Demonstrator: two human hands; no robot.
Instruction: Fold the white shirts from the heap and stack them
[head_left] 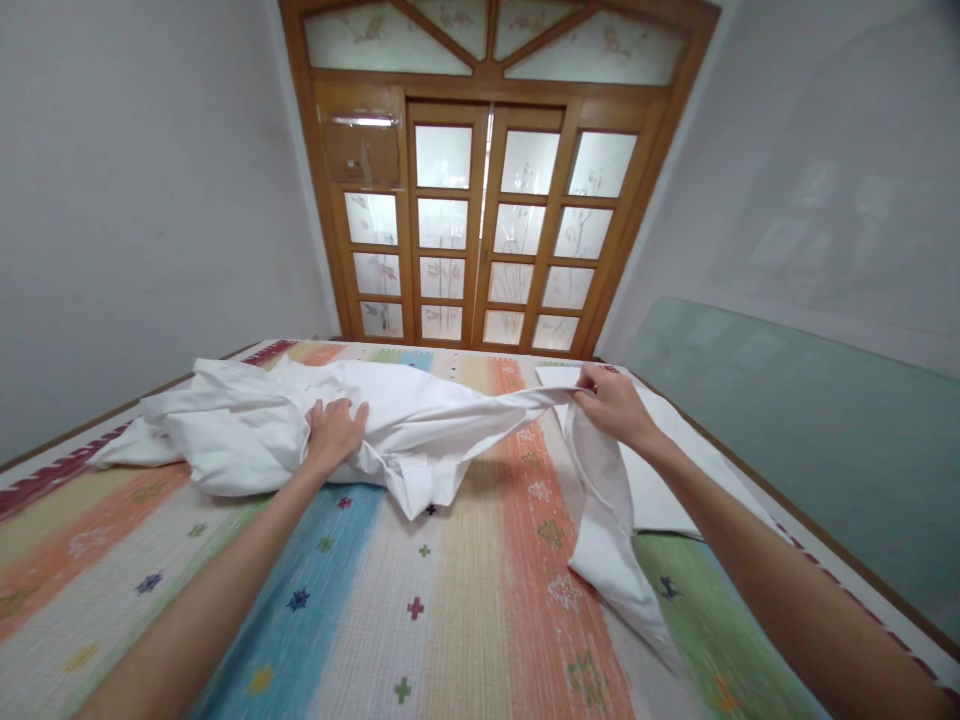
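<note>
A crumpled white shirt (442, 410) lies across the striped cloth, bunched most thickly on the left. My left hand (337, 430) rests on its middle, with the fingers curled into the fabric and the thumb apart. Off to the right, my right hand (609, 402) pinches a narrow, stretched part of the shirt and holds it raised. From that grip a long white strip, which looks like a sleeve, hangs down onto the cloth. A corner like a collar or cuff points toward me below the middle. Behind my right hand lies a flat, folded white cloth (664, 490).
A striped, patterned cloth (405, 640) covers the broad surface under everything. A pale green panel (795, 430) stands along the right edge. Wooden doors with glass panes (487, 230) are at the far end, between plain walls at left and right.
</note>
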